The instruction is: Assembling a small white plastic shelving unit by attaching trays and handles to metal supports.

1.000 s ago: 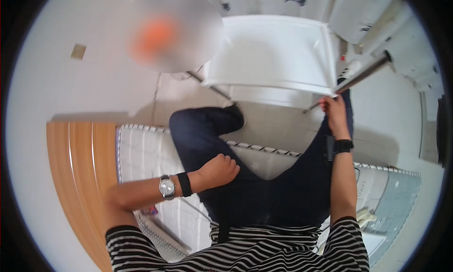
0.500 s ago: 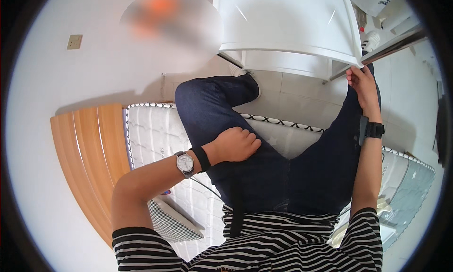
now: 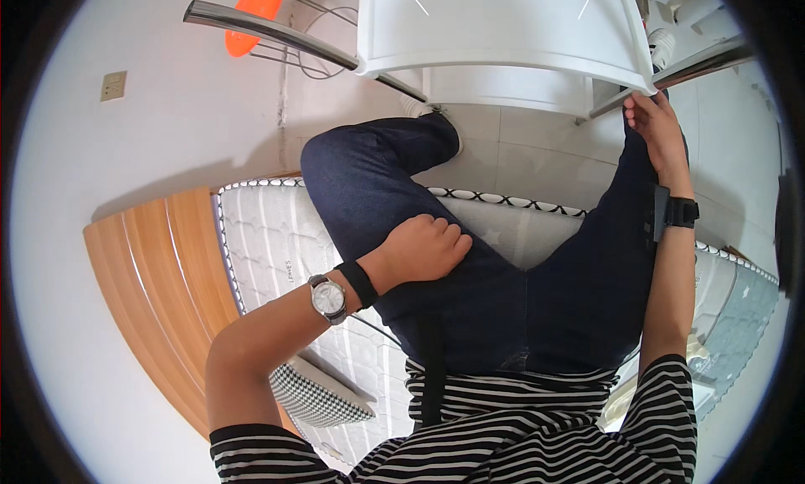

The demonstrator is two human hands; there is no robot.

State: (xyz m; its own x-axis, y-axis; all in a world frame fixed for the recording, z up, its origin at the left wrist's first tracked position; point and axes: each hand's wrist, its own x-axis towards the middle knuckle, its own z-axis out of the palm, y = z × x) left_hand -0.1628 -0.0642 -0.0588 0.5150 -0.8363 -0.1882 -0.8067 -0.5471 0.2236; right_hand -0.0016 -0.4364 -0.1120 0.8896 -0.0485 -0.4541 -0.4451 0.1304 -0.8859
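Note:
My left hand [image 3: 425, 249] rests on my left thigh in dark blue jeans [image 3: 360, 178], its fingers curled into a loose fist with nothing seen in it. My right hand [image 3: 656, 132] reaches forward past my right knee, fingers bent around the near right corner of a white shelf rack [image 3: 503, 31]. The fingertips are partly hidden there. From that corner a shiny metal tube [image 3: 704, 65] runs out to the right. A second metal tube [image 3: 268, 38] sticks out from the rack's near left corner.
I sit on a grey-white mattress [image 3: 268, 224] with a wooden headboard [image 3: 159, 291] at left. A checkered pillow [image 3: 327, 396] lies by my left elbow. Beyond the left tube is an orange object [image 3: 256, 14] with wire loops. A wall socket [image 3: 113, 85] is at far left.
The view has shifted slightly, and the left tube and orange object, blurred before, now show clearly. Both hands keep their places on the thigh and at the rack's corner.

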